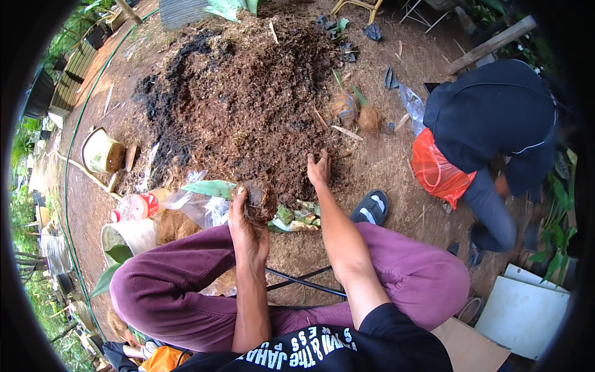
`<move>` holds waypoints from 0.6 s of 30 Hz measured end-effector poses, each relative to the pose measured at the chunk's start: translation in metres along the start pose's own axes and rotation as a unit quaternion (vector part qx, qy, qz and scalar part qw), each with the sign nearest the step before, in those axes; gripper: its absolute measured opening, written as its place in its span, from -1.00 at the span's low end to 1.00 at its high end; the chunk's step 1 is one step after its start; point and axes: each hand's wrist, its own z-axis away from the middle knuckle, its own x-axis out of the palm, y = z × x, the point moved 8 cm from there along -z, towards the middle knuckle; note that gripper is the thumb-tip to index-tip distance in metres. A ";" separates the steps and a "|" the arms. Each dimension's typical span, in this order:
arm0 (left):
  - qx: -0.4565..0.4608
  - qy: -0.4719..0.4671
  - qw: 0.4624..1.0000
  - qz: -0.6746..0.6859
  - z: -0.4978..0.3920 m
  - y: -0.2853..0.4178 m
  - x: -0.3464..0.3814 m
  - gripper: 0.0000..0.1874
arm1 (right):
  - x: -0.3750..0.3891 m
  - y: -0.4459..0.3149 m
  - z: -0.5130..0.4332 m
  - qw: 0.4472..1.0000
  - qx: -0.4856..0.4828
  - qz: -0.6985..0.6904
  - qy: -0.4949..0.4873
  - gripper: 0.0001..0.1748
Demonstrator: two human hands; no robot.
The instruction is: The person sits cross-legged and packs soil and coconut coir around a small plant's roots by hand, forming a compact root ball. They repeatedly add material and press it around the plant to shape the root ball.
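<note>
My left hand (247,228) holds a clump of dark soil and roots (259,201) above my lap, thumb on its left side. A broad green leaf (211,188) shows just left of the clump; whether it joins the clump I cannot tell. My right hand (320,168) reaches with fingers apart to the lower right edge of a large heap of brown fibrous growing medium (251,102); its fingertips are at the loose material. Cut plant pieces (300,217) lie between my hands, near my knees.
At the left are a tipped pot (104,151), a plastic bottle (139,206), a white bucket (130,236) and a green hose (69,139). Coconut husks (369,118) lie right of the heap. A person in dark clothes (492,111) crouches at right by a red plastic bag (434,167).
</note>
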 end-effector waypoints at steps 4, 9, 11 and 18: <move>0.000 -0.006 1.000 0.006 0.001 -0.001 0.005 -0.69 | 0.002 -0.015 0.016 0.999 -0.026 0.038 -0.018 -0.23; -0.007 -0.012 1.000 0.009 0.001 -0.002 0.005 -0.71 | 0.009 -0.027 0.031 0.993 -0.062 0.101 -0.029 -0.04; -0.009 -0.016 1.000 0.019 0.000 -0.002 0.004 -0.72 | 0.011 -0.030 0.036 0.991 -0.080 0.102 -0.016 -0.01; -0.015 -0.007 0.999 0.033 0.002 0.003 0.004 -0.72 | 0.012 -0.027 0.045 0.994 -0.060 0.088 -0.035 -0.13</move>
